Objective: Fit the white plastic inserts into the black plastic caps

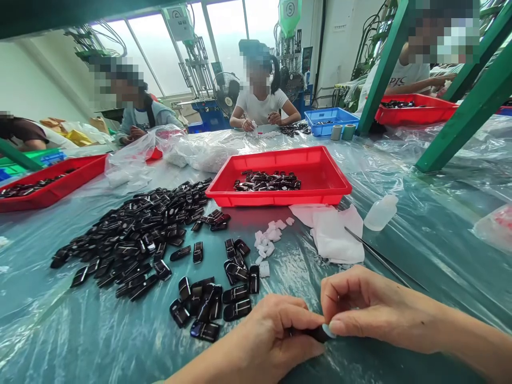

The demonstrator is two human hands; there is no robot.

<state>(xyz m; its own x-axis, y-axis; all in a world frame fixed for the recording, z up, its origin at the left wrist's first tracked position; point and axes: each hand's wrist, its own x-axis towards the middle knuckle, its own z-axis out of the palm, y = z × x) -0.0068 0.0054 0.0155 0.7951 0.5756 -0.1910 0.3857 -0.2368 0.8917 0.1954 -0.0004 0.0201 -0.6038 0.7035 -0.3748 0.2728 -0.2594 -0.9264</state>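
My left hand (280, 333) is closed round a small black part (318, 334), gripping it between thumb and fingers. At the part's right end, my right hand (360, 304) pinches a small pale blue-white piece (328, 331), which touches the part. Beyond my left hand lie loose black parts (236, 309) with silvery lines on them, and a large heap of black parts (140, 234) spreads to the left. Small white pieces (270, 238) are scattered between the heap and a folded white cloth (338, 234).
A red tray (280, 201) holding black parts stands at the centre. Tweezers (384, 258) rest partly on the cloth, near a translucent bottle (381, 212). Green posts (468, 112) rise at the right. Several people sit across and beside the plastic-covered table (100, 341).
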